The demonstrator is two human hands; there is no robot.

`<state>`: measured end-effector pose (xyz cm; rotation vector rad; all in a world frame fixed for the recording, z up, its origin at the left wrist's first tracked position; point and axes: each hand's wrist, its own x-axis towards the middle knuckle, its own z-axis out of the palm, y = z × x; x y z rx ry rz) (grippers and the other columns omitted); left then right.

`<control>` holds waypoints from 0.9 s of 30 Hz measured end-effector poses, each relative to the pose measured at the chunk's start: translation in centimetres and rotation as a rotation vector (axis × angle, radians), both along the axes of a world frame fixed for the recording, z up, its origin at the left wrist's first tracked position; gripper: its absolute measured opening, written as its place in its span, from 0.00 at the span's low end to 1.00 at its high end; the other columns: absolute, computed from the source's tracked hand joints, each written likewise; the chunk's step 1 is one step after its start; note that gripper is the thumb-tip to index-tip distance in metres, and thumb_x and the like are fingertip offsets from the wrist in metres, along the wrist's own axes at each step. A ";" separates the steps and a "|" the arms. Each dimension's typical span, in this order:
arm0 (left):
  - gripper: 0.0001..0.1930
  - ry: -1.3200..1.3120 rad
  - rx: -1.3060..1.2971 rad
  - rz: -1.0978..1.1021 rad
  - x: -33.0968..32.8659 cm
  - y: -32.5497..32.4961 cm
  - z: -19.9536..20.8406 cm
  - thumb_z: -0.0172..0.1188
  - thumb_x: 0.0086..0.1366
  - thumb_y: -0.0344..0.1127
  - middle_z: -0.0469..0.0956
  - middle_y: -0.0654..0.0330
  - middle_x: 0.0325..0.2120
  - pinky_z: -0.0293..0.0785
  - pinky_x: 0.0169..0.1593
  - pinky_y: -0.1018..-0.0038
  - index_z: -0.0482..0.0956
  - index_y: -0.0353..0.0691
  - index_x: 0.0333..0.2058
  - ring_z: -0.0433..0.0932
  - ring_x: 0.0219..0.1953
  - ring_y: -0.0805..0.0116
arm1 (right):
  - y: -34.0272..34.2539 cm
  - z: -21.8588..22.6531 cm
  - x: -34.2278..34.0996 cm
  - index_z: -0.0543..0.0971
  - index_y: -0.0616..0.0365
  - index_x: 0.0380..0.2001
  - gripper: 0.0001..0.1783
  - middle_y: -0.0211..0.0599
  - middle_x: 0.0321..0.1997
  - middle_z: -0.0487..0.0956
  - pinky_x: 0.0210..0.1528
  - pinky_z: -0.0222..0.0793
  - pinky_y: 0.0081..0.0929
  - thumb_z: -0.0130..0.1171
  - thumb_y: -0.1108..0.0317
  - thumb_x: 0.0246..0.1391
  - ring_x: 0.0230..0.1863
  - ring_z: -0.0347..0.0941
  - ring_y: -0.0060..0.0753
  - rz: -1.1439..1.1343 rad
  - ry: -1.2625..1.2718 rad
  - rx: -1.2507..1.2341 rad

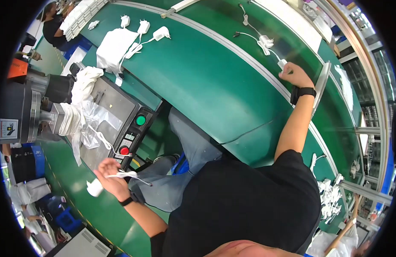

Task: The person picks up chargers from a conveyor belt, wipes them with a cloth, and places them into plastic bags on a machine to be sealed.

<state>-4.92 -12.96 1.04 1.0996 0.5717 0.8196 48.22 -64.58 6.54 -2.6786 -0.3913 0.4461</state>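
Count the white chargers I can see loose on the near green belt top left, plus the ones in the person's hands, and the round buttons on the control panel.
Loose white chargers on the green belt: 3
Chargers in hand: 2, left hand holding one, right hand on one
Round panel buttons: 2, green and red
Total: 7

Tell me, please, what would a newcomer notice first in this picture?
The wide green conveyor belt crosses the middle, carrying white chargers with cables. The right hand reaches far over it and grips a white charger, while the left hand holds another charger near the machine's red button.
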 end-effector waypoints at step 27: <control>0.22 -0.612 -0.185 0.054 -1.2 0.0 0.5 0.45 0.77 0.47 0.69 0.62 0.19 0.68 0.29 0.76 0.69 0.34 0.57 0.68 0.19 0.72 | 57.7 -1.4 -28.0 0.79 0.61 0.34 0.13 0.31 0.21 0.77 0.23 0.68 0.27 0.53 0.62 0.67 0.19 0.74 0.29 0.973 0.343 0.654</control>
